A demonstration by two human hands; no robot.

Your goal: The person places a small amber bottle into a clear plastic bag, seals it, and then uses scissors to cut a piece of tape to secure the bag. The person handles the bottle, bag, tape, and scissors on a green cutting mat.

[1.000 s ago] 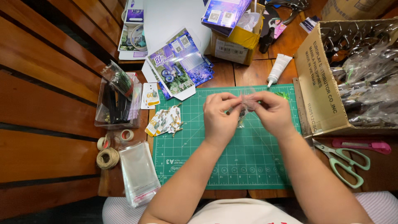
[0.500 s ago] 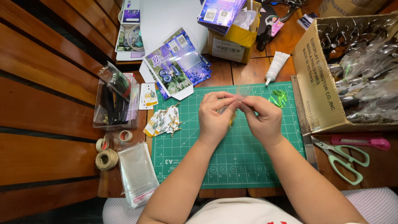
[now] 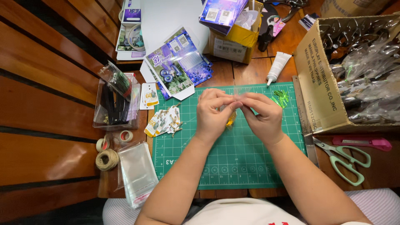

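Wooden slat bench [image 3: 37,83] runs along the far left, beside a brown wooden table [image 3: 250,71]. On the table's left edge: 1 clear plastic box [image 3: 114,106] of dark cords, 2 small tape rolls [image 3: 114,139], 1 twine spool [image 3: 107,159], 1 stack of clear bags [image 3: 137,173]. Green cutting mat [image 3: 233,162] fills the middle, with a fan of small printed cards [image 3: 164,121] on its left edge and purple printed sheets [image 3: 179,62] above it. Left hand [image 3: 214,114] and right hand [image 3: 262,116] meet over the mat, fingertips closed together, pinching a small clear packet [image 3: 230,118] with something yellow inside; exact grip partly hidden. Just right: green strips [image 3: 281,98] on the mat, 1 white tube [image 3: 278,66], 1 metal ruler [image 3: 306,121]. Far right: 1 cardboard box [image 3: 321,83] of plastic-wrapped items, 1 pair of green scissors [image 3: 343,160], 1 pink cutter [image 3: 362,143].
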